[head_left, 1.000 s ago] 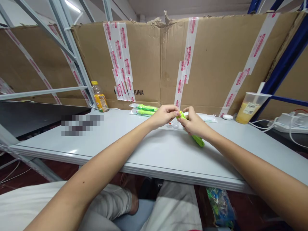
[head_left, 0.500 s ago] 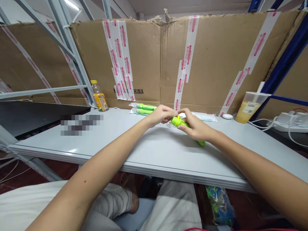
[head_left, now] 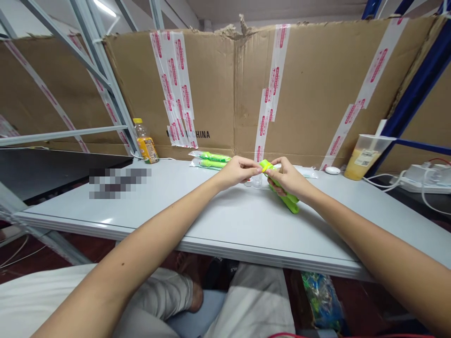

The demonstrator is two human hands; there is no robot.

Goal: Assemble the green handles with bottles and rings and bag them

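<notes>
My right hand is wrapped round a long bright green thing, whose exact kind I cannot make out. It slants, its lower end near the tabletop and its upper end toward my left hand. Around that upper end is a yellow band. With thumb and forefinger, my left hand pinches at the band's left side. Small clear plastic pieces lie on the table behind and between the hands. My right fingers hide part of the green thing.
Green sticks in clear wrappers lie behind my left hand on the grey table. A juice bottle stands back left. At back right are a drink cup and a white round item. A cardboard wall rises behind.
The green thing has turned in my right hand, its banded end now pointing up and away. My left hand has shifted slightly, and the clear plastic pieces show more.
</notes>
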